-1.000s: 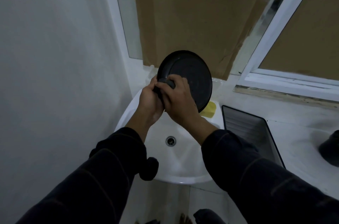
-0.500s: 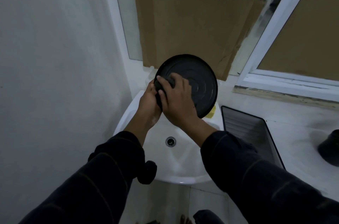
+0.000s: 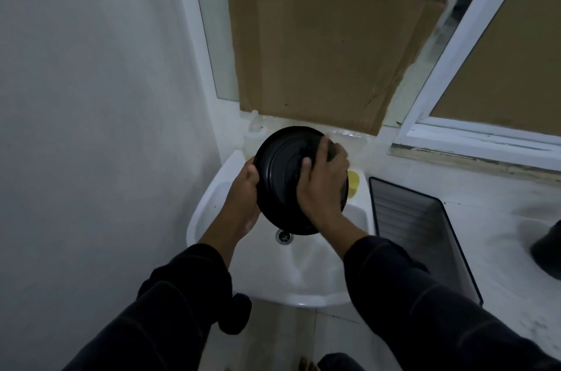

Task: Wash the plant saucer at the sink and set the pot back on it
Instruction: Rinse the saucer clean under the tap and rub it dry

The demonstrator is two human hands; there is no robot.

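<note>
The black round plant saucer (image 3: 280, 176) is held tilted above the white sink (image 3: 306, 267), its ribbed face toward me. My left hand (image 3: 244, 191) grips its left rim. My right hand (image 3: 323, 184) lies across the saucer's right side and presses a dark scrubber (image 3: 332, 152) against it; only a small part of the scrubber shows past the fingers. The black pot (image 3: 548, 246) stands at the far right on the counter, partly cut off by the frame edge.
The drain (image 3: 284, 236) sits below the saucer. A yellow object (image 3: 353, 184) rests on the sink's back right rim. A dark ribbed tray (image 3: 425, 237) stands right of the sink. Cardboard (image 3: 328, 46) covers the window behind. A wall is close on the left.
My right hand with the scrubber has slid from the saucer's left edge across to its right side. The saucer has dropped lower toward the basin, and my left hand now holds the left rim.
</note>
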